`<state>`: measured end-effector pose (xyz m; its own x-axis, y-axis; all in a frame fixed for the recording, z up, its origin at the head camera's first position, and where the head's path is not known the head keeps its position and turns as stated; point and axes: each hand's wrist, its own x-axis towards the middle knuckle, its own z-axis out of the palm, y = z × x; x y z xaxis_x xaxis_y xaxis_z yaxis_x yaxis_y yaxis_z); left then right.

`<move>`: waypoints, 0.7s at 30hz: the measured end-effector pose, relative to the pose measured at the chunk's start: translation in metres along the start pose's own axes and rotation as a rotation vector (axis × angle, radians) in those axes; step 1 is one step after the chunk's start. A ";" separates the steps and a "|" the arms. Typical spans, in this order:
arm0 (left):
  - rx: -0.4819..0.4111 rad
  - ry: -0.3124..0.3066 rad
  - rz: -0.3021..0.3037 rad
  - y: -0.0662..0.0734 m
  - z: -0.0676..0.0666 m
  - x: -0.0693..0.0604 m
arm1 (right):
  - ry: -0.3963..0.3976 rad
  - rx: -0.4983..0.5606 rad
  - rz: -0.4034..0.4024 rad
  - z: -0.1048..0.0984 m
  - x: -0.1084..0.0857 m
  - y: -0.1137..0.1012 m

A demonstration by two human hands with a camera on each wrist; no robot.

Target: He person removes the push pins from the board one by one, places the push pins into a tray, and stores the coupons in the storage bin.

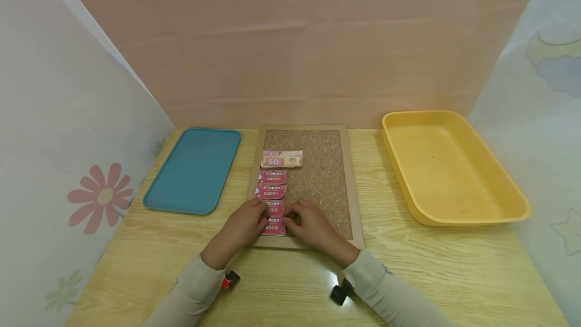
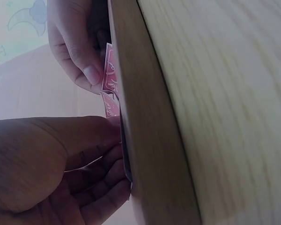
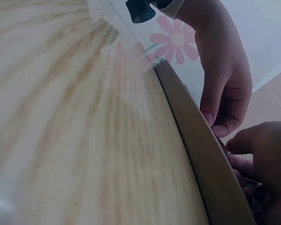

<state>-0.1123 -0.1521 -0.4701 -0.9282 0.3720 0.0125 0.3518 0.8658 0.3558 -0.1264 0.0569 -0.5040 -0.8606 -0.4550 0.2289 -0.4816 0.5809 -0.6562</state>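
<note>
Cream sleeves [image 1: 192, 286]: nearest the head camera, reaching onto the wood-framed, speckled cork board [image 1: 317, 180] from below it.
Left hand [image 1: 245, 222]: my thumb and forefinger pinch the left edge of the lowest pink paper coupon [image 1: 275, 227], at the board's lower left.
Right hand [image 1: 313, 223]: I pinch its right edge, fingers curled; one grip per side probably squares it with the column.
Coupon print: white and yellow lettering, a readable 50, left part under my fingers.
Column: three matching pink coupons [image 1: 273, 178] above, then a wider pink-and-yellow coupon [image 1: 281, 159] higher on the board.
Containers: shallow blue-green tray [image 1: 192, 170] left of the board, deep yellow tub [image 1: 447, 165] right, likely apart to spare elbow room.
Left wrist view: pink corners lift beside the board's frame, between my hands.
Right wrist view: both hands' fingertips gather at the frame; coupon mostly hidden.
</note>
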 end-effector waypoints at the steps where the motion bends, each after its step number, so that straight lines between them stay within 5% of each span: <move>1: 0.002 0.001 0.001 0.000 0.000 0.000 | 0.000 0.000 0.002 0.000 0.000 0.000; 21: 0.044 -0.026 -0.004 0.004 -0.005 0.000 | 0.006 -0.005 0.006 0.002 -0.001 0.001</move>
<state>-0.1120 -0.1506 -0.4637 -0.9264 0.3762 -0.0130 0.3534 0.8810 0.3145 -0.1256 0.0568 -0.5060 -0.8646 -0.4473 0.2289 -0.4769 0.5869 -0.6543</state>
